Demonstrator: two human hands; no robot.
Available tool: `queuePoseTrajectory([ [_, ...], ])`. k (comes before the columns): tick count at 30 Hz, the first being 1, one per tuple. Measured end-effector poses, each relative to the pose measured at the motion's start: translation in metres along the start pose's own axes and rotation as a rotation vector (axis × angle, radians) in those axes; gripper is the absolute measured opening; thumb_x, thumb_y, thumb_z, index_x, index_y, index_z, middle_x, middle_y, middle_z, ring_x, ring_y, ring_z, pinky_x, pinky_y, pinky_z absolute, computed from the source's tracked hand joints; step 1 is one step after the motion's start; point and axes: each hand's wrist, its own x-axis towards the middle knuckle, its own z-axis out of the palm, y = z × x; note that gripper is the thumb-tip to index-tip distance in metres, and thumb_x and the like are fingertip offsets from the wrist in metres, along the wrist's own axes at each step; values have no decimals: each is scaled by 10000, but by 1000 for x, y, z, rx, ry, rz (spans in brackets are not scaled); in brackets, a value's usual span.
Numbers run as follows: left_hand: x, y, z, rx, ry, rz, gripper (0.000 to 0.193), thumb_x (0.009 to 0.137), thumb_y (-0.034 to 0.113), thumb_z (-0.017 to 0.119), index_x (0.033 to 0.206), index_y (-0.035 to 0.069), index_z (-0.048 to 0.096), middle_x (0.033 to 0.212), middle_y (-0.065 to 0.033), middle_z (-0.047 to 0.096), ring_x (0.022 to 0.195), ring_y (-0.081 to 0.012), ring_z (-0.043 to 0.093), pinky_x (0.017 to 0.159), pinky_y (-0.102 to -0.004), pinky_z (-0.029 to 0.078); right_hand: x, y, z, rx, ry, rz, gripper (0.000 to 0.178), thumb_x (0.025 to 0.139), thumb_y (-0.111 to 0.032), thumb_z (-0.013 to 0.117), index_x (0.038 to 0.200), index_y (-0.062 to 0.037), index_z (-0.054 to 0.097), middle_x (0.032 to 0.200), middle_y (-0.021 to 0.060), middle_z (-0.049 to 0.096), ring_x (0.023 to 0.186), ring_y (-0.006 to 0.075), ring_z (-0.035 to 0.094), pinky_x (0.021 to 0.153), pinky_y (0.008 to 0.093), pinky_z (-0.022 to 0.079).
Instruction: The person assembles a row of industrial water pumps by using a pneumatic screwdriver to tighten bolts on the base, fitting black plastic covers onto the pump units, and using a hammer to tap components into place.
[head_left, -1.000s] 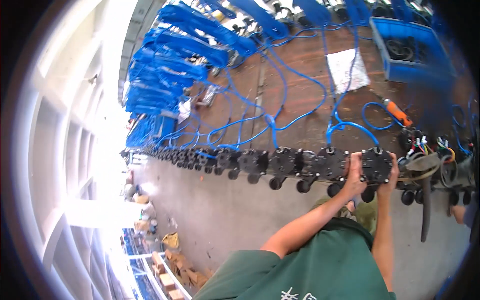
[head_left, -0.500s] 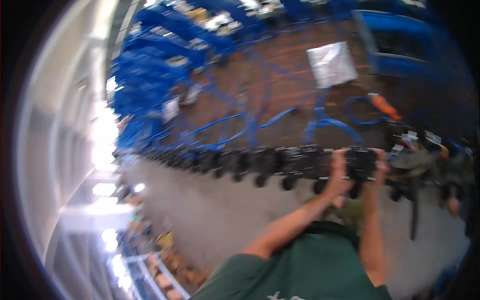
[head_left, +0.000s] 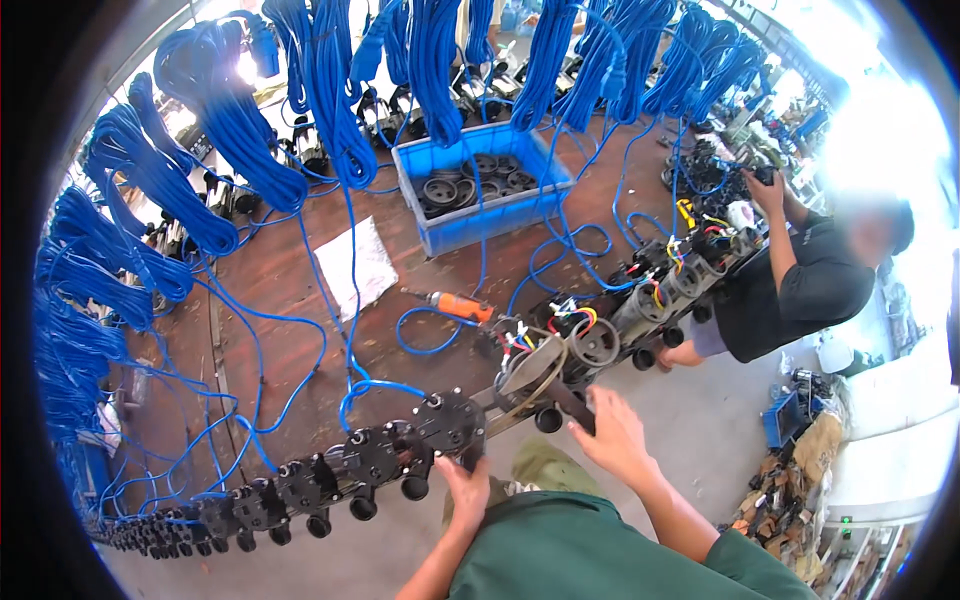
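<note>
My left hand [head_left: 466,492] is closed at the lower part of a black round-faced housing [head_left: 447,424], the last in a row along the table's near edge. To its right, my right hand [head_left: 618,440] has thumb and forefinger around the end of a dark, flat strip [head_left: 572,404]. That strip slants up beside a grey round housing [head_left: 534,368] with coloured wires at its top and a tan cord across it. More grey open housings [head_left: 595,342] with wires continue to the right. Part of what my left fingers grip is hidden.
Blue cable coils [head_left: 325,95] hang along the far side. A blue crate [head_left: 480,190] of black round parts, a white sheet [head_left: 356,267] and an orange-handled tool [head_left: 461,306] lie on the brown table [head_left: 280,340]. A co-worker [head_left: 800,270] handles dark parts at right.
The view has swung toward the right, bringing the co-worker and crate into sight. My hands, earlier together around one black housing, are now apart, the right one at the dark strip.
</note>
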Motion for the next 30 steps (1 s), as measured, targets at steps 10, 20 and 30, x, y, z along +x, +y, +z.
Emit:
queuePoseTrajectory([
  [10, -23, 182, 66, 702, 26, 465, 744, 750, 104, 792, 1393, -12, 434, 1356, -217, 448, 1198, -386, 478, 993, -462, 459, 59, 55, -40, -44, -509, -381, 360, 889, -381, 690, 946, -36, 602, 784, 215, 686, 750, 429, 682, 693, 533, 535],
  [20, 11, 292, 111, 1054, -108, 14, 362, 815, 343, 807, 947, 21, 705, 753, -159, 713, 680, -328, 707, 675, -428, 551, 168, 71, -92, -28, -934, -737, 480, 977, -464, 601, 936, 14, 618, 786, 258, 648, 789, 454, 655, 724, 536, 524],
  [30, 98, 390, 46, 652, 468, 309, 197, 883, 137, 762, 874, -52, 708, 626, -28, 593, 618, -64, 473, 576, -257, 408, 195, 64, -110, -124, -1085, -963, 478, 970, -455, 619, 934, 21, 640, 808, 234, 675, 824, 447, 662, 743, 534, 512],
])
